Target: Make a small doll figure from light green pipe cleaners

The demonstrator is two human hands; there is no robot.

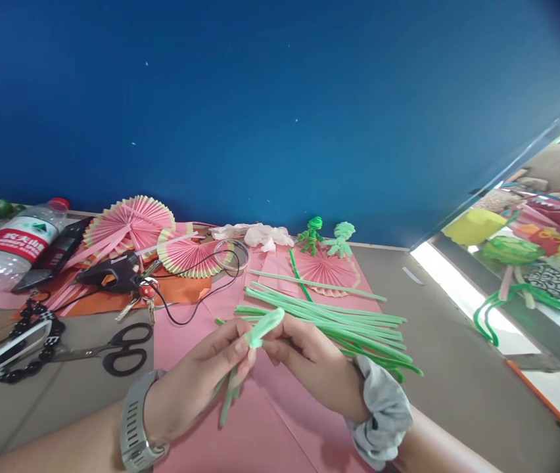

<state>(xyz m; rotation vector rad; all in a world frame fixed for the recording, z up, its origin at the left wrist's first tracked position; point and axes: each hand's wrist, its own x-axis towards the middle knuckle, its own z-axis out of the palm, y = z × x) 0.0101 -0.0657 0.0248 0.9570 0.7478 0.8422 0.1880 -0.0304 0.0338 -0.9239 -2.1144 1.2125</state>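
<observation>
My left hand (201, 378) pinches a bundle of light green pipe cleaners (266, 326), whose upper part is bent into a loop; loose ends hang below the fingers. From the right, my right hand (309, 361) closes its thumb and fingers on the base of that loop. Just beyond my hands, several straight green pipe cleaners (329, 315) lie across pink paper (270, 420). Two small twisted green figures, one dark (312, 235) and one light (342, 239), stand behind them near the blue panel.
Black-handled scissors (125, 349), keys (149, 292), a black glue gun (115, 272) and a plastic bottle (18, 243) lie on the left. Pleated pink paper fans (132, 223) and a tape roll (233, 256) are at the back. A blue panel (260, 112) rises behind.
</observation>
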